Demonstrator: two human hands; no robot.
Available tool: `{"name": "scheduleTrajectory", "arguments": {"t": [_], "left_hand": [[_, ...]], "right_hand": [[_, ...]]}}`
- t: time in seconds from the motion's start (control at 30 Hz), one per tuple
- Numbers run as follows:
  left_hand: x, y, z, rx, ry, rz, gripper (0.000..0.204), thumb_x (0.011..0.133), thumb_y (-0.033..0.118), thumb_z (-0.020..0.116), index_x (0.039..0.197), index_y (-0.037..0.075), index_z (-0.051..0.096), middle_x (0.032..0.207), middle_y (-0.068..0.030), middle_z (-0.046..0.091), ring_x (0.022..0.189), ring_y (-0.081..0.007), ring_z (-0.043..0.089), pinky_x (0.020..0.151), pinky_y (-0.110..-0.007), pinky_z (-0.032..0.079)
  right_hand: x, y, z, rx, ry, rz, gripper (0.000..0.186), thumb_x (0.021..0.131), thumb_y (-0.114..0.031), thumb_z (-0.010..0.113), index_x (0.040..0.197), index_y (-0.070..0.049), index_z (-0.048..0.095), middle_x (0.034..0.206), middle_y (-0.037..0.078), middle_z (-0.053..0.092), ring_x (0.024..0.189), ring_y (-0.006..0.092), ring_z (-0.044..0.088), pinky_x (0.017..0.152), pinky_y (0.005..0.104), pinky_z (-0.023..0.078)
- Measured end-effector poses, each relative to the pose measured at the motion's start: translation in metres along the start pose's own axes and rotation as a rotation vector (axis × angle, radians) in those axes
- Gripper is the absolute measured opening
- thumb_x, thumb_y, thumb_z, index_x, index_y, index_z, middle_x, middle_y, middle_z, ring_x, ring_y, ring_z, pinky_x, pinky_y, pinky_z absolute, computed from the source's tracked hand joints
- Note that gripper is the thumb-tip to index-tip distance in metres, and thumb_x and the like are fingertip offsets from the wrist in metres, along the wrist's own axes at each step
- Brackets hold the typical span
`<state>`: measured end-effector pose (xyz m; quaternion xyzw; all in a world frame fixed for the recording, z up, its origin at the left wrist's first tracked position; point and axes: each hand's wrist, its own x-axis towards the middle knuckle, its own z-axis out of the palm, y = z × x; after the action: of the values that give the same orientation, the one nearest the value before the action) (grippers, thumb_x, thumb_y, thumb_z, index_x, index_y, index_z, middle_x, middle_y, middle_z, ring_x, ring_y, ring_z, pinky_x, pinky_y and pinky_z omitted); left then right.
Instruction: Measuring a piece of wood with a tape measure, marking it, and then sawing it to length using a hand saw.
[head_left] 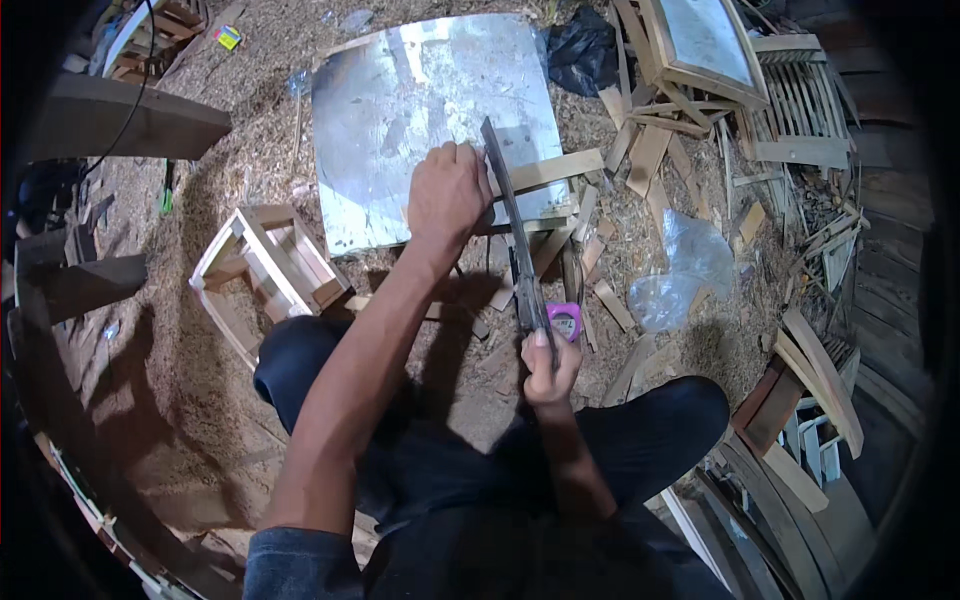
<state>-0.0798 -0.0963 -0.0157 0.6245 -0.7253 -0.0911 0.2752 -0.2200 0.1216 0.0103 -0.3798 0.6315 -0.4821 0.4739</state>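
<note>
My right hand (551,368) is closed around the handle of a handsaw (515,225). Its long dark blade points away from me and crosses a pale wooden strip (555,170). Curled fingers of my left hand (448,192) grip that strip just left of the blade, over a worn, silvery work board (365,150). The strip sticks out past the board's right edge; my hand hides its left part. Beside the saw's handle end is a pink tape measure (566,322).
A small wooden frame (265,265) stands left of my knee. Offcuts (612,305), clear plastic (680,270) and a black bag (583,50) lie right of the board. A panelled wooden piece (705,45) leans at the far right. Sawdust (200,330) covers the ground.
</note>
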Motion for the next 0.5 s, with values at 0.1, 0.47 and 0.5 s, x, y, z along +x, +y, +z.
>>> {"name": "scheduleTrajectory", "arguments": {"t": [0.1,0.47,0.5], "left_hand": [[-0.008,-0.002,-0.001,0.021,-0.016,0.080,0.022,0.094,0.019,0.057,0.081,0.002,0.061,0.075,-0.0183,0.060,0.075,-0.0378,0.061,0.070,-0.048,0.048],[-0.004,-0.003,0.004,0.063,0.070,0.058,0.025,0.095,0.021,0.056,0.081,0.001,0.061,0.077,-0.0193,0.061,0.077,-0.0384,0.062,0.071,-0.048,0.049],[-0.004,0.004,0.008,0.054,0.084,0.055,0.025,0.095,0.021,0.055,0.081,0.001,0.061,0.078,-0.0192,0.062,0.077,-0.0385,0.061,0.071,-0.048,0.049]], "right_hand": [[-0.012,-0.013,-0.012,0.040,-0.057,0.085,0.033,0.099,-0.015,0.052,0.068,-0.003,0.050,0.055,0.002,0.046,0.050,0.0104,0.044,0.050,0.0297,0.035],[-0.018,-0.003,0.008,0.244,0.075,-0.465,0.036,0.101,-0.020,0.045,0.069,-0.005,0.043,0.059,0.001,0.041,0.051,0.0091,0.035,0.050,0.0268,0.029],[-0.012,-0.027,-0.001,0.224,0.063,-0.525,0.037,0.102,-0.022,0.046,0.069,-0.007,0.043,0.059,0.000,0.040,0.050,0.0088,0.035,0.049,0.0264,0.028]]}}
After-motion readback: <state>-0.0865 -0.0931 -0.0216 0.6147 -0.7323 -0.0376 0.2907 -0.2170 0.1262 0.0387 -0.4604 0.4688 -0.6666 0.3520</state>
